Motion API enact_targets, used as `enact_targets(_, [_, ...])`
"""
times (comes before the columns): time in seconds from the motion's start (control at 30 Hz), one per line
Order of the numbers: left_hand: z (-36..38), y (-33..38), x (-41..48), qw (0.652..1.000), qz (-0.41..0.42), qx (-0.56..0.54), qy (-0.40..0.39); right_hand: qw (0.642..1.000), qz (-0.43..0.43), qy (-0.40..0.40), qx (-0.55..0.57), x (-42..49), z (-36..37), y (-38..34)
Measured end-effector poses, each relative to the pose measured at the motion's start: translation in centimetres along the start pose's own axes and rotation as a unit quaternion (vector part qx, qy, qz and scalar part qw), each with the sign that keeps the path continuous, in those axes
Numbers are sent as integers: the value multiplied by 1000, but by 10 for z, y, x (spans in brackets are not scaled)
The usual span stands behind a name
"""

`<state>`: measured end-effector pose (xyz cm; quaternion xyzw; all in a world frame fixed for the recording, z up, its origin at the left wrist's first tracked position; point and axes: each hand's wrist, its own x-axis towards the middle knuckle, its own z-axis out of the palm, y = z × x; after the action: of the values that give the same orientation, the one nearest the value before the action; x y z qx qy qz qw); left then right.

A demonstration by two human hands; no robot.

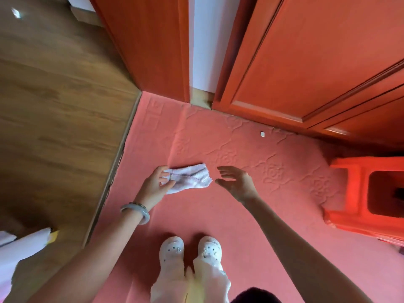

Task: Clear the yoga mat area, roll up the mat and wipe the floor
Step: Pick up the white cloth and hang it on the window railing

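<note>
A pink embossed mat (218, 215) covers the floor under my feet. On it lies a small folded white-and-lilac cloth (192, 177). My left hand (156, 184), with a pale bangle on the wrist, pinches the cloth's left end between thumb and fingers. My right hand (236, 182) hovers just right of the cloth with its fingers spread, touching nothing. A tiny white scrap (262, 134) lies on the mat near the cabinet.
Brown wooden floor (54, 106) borders the mat on the left. Orange-red wooden door and cabinet panels (306, 62) stand behind the mat. A red plastic stool (349, 193) sits at the right edge. White paper or fabric (19, 248) lies at the lower left.
</note>
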<state>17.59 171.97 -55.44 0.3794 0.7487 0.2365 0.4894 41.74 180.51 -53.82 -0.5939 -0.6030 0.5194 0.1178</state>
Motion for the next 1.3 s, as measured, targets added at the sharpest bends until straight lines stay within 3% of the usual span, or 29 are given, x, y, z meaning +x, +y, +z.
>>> enact_targets(0.27, [77, -155, 120, 984, 41, 170, -25, 990, 25, -66, -123, 103, 103, 165])
enact_targets(0.5, [124, -238, 194, 954, 119, 274, 16, 947, -20, -107, -303, 152, 155, 260])
enact_targets(0.7, [143, -252, 208, 929, 150, 329, 78, 919, -143, -4, -368, 168, 175, 284])
enact_targets(0.87, [128, -240, 190, 928, 158, 329, 77, 939, -150, -10, -309, 161, 163, 270])
enact_targets(1.03, [80, -172, 125, 947, 70, 302, 85, 974, -98, 21, -203, 113, 114, 194])
enact_targets(1.3, [-25, -9, -1, 946, 155, 281, 53, 984, -91, 87, -129, -4, 9, 22])
